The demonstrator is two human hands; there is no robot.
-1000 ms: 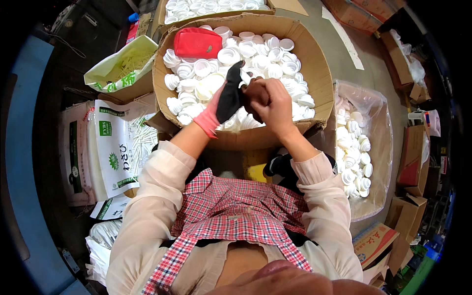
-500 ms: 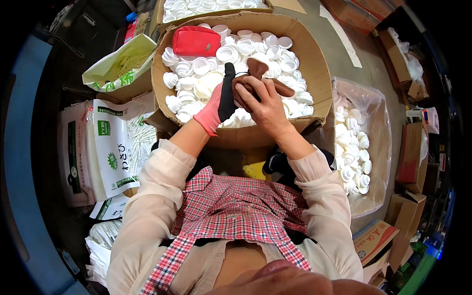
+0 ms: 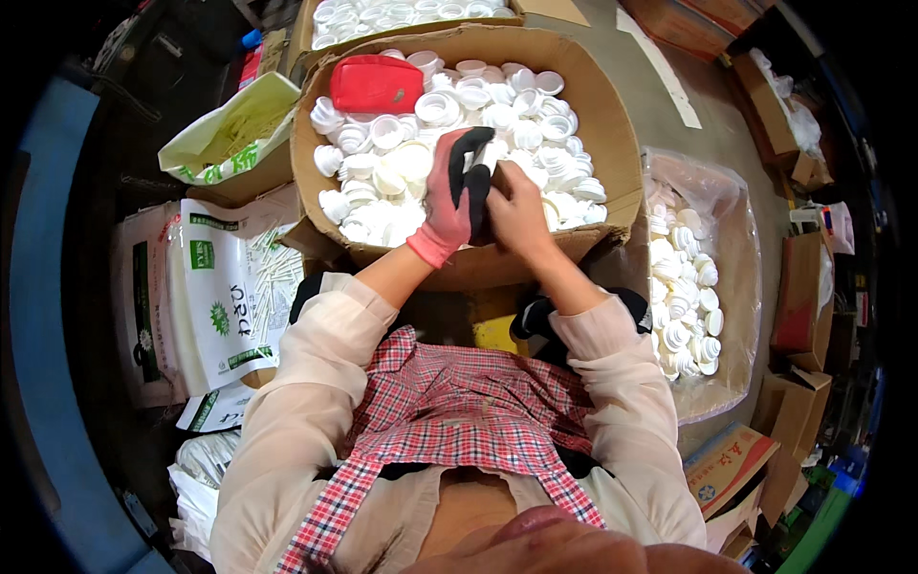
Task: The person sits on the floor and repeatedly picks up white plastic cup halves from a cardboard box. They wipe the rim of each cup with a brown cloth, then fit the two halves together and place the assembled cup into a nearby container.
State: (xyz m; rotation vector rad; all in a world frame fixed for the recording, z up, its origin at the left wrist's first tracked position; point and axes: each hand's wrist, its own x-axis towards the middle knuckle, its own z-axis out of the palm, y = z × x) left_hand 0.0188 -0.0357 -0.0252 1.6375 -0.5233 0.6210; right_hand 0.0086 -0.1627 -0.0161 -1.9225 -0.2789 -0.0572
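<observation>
My left hand, in a pink glove with black fingers and palm, is curled over the near part of a large cardboard box. Something white shows at its fingertips, too small to name. Close against it, my bare right hand has its fingers bent in, with the tips hidden. A dark patch lies between the two hands, and I cannot make out what it is. Beneath them, white plastic caps fill the box, and a red zip pouch rests on the caps at the far left.
On the right a clear plastic bag lines a container of more white caps. To the left stand an open bag and a printed sack with thin white sticks on it. Another box of white pieces is beyond.
The brown glove or cloth that was between my hands no longer shows there. My left fingers have curled inward, and my right hand has dropped slightly and closed beside them.
</observation>
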